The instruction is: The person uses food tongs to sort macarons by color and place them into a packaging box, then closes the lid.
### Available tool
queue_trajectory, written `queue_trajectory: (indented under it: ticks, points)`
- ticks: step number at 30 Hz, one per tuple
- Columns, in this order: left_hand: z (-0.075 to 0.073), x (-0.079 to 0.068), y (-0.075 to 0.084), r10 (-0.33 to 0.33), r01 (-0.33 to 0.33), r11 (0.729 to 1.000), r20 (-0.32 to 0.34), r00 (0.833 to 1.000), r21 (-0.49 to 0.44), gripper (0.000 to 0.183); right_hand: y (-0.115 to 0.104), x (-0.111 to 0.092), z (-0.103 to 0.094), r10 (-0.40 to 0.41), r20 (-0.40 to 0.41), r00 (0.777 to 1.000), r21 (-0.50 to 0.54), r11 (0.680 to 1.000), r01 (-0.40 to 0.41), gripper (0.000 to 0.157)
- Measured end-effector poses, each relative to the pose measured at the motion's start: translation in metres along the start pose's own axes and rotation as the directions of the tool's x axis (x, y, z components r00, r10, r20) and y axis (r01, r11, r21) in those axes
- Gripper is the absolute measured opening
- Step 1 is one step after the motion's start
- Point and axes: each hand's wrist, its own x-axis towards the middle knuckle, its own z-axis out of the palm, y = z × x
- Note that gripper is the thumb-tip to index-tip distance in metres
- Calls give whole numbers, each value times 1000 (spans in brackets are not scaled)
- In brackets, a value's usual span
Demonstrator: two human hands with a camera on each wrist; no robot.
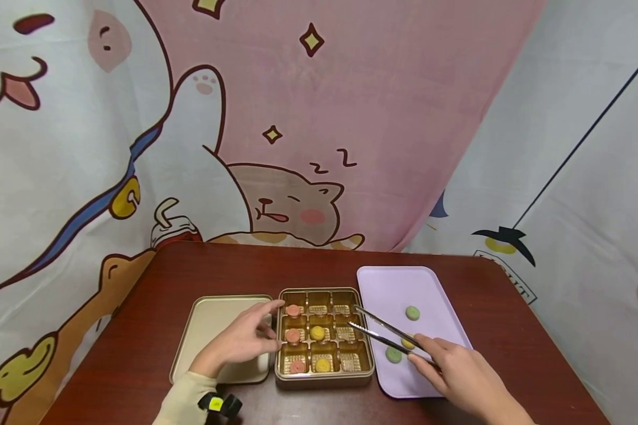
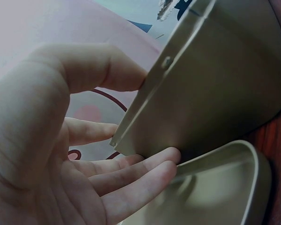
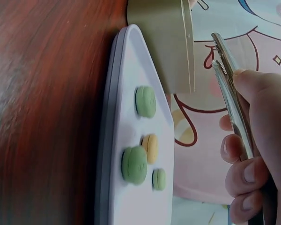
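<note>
1. Nearest, a pale sleeve (image 1: 183,404) and a dark wrist device (image 1: 216,404) show at the left arm.
2. The right hand (image 1: 465,375) has its fingers curled firmly round metal tongs (image 1: 377,337), the thumb lying along one arm of them. The tongs' two tips stand a little apart over the right column of the box; whether they touch it, I cannot tell.
3. The left hand (image 1: 244,337) is spread wide, thumb and index finger well apart and both touching the left rim of the gold box (image 1: 324,382); the other fingers extend loosely beside its wall, above the lid.
4. The gold box is divided into nine compartments. Pink macarons (image 1: 293,336) sit one in each compartment of the left column; yellow macarons (image 1: 323,365) sit in the middle column's near and centre compartments.
5. Left of the box, partly under the left hand, lies a shallow gold lid (image 1: 218,319).
6. Just right of the box, a lavender tray (image 1: 388,289) carries three green macarons (image 3: 134,165) and a single yellow one (image 3: 150,149).
7. All rest on a reddish-brown surface (image 1: 276,265).
8. Farthest, a printed cloth (image 1: 393,94) hangs, with a sleeping cat on it.
</note>
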Motion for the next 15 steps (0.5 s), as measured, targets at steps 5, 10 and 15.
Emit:
queue_trajectory:
  ticks: [5,10,15]
  points:
    - [0,-1,0,-8,8,1000,2,1000,8,89,8,-8,-2,57,29,998,-5,998,-56,33]
    - [0,-1,0,-8,8,1000,1,1000,3,89,20,-19,0,78,20,997,5,997,-78,32]
    - [0,-1,1,-4,4,1000,6,1000,3,89,30,-30,-2,188,109,976,-5,982,-188,33]
